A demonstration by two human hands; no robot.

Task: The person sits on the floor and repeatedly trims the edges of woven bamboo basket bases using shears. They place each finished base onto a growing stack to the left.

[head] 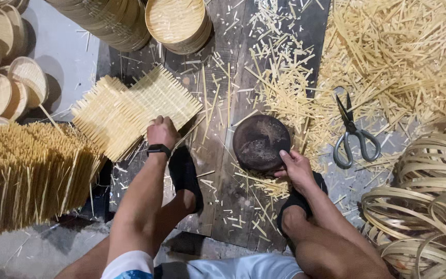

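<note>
At the bottom of the frame sit the person's knees. The right hand [295, 166] grips the near edge of a dark round block [261, 142] at centre, fingers curled on it. The left hand [162, 131] presses flat on a woven bamboo mat [135, 111], centre left. Judging by this, the mat is about to be shaped; moving it onto the block looks next. Scissors [354, 134] lie at the right among bamboo scraps [388, 51]; finished trays [176, 20] are stacked at the top.
</note>
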